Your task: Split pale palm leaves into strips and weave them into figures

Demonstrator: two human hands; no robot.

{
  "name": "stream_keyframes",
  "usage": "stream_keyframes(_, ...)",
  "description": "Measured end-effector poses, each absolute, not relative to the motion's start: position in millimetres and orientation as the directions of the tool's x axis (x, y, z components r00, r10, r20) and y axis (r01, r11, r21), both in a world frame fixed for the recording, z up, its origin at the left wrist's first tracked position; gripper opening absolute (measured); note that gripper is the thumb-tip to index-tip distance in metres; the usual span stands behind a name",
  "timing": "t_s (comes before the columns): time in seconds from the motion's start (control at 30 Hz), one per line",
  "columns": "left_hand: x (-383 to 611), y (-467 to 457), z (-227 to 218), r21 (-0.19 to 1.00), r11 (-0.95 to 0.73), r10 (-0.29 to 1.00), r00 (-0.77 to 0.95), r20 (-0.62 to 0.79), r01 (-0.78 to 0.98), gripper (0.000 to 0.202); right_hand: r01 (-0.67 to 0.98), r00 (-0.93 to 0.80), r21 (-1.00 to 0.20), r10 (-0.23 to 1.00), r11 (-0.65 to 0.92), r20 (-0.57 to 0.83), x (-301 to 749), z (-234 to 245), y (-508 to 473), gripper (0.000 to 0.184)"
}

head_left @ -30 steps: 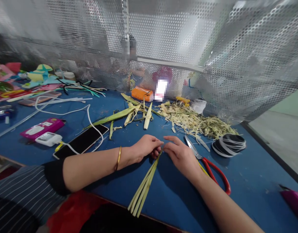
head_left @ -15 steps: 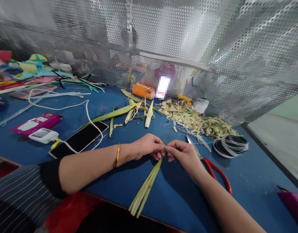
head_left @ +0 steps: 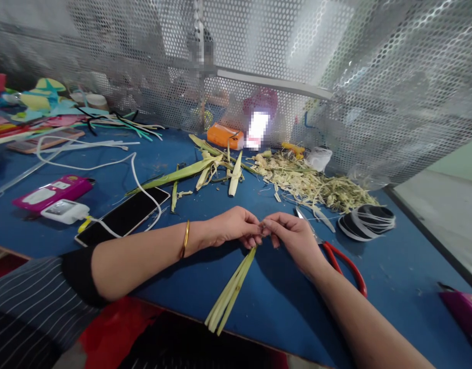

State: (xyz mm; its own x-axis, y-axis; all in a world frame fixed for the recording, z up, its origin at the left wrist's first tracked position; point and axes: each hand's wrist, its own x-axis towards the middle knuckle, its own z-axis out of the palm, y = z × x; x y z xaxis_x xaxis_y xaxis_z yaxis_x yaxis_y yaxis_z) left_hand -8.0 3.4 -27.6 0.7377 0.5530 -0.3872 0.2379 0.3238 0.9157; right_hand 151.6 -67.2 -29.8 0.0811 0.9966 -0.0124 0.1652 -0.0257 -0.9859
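Pale green plant strips (head_left: 232,293), gathered in a narrow bundle, hang toward the table's front edge. Their upper end is closed in the fingers of my left hand (head_left: 238,225), which has a gold bangle at the wrist. My right hand (head_left: 291,233) meets it there, thumb and forefinger pinched together at the top of the bundle. Whatever lies between those fingertips is too small to make out. Red-handled scissors (head_left: 345,264) lie partly behind my right wrist, blades pointing away. A spool of black and white cord (head_left: 366,223) rests to their right.
Behind my hands are long green husk leaves (head_left: 182,175) and a heap of shredded fibres (head_left: 308,182). A dark phone (head_left: 124,215), a white cable and a purple device (head_left: 53,192) occupy the left. An orange packet (head_left: 224,136) stands near the perforated screen (head_left: 274,46).
My fingertips have shifted slightly against each other at the top of the bundle. The whole view has tilted a little, so the table things sit slightly higher and farther left.
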Motion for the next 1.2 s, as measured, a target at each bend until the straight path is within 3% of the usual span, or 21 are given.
stream_keyframes(0.23,-7.8,6.4,-28.1,0.908,0.329,0.495,0.771,-0.4,0.259,0.004,0.164,0.09,-0.986,0.996,-0.017,-0.003,152.1,-30.2,-66.2,0.027)
stream_keyframes(0.47,-8.2,3.4,-24.0,0.914,0.323,0.541,0.745,-0.39,0.244,0.014,0.173,0.081,-0.984,0.995,0.047,0.062,157.9,-33.1,-65.8,0.033)
stream_keyframes(0.57,-8.1,3.1,-21.4,0.909,0.34,0.548,0.734,-0.401,0.243,0.017,0.425,0.165,-0.891,0.953,0.163,0.253,167.3,-30.0,-66.7,0.022)
stream_keyframes(0.67,-8.0,3.7,-19.9,0.9,0.366,0.547,0.728,-0.414,0.236,0.017,0.627,0.058,-0.735,0.926,0.257,0.374,174.3,-25.1,-68.9,0.013)
stream_keyframes(0.8,-7.9,3.3,-18.6,0.902,0.365,0.555,0.724,-0.41,0.232,0.019,0.673,-0.087,-0.68,0.944,0.29,0.317,171.5,-23.6,-71.5,0.009)
stream_keyframes(1.13,-6.9,1.5,-15.3,0.906,0.347,0.568,0.714,-0.409,0.242,0.022,0.778,-0.184,-0.511,0.91,0.365,0.37,159.3,-26.2,-73.9,0.016)
stream_keyframes(1.2,-6.6,1.6,-16.1,0.906,0.344,0.574,0.709,-0.41,0.246,0.021,0.776,-0.169,-0.53,0.923,0.341,0.346,159.6,-25.6,-73.7,0.016)
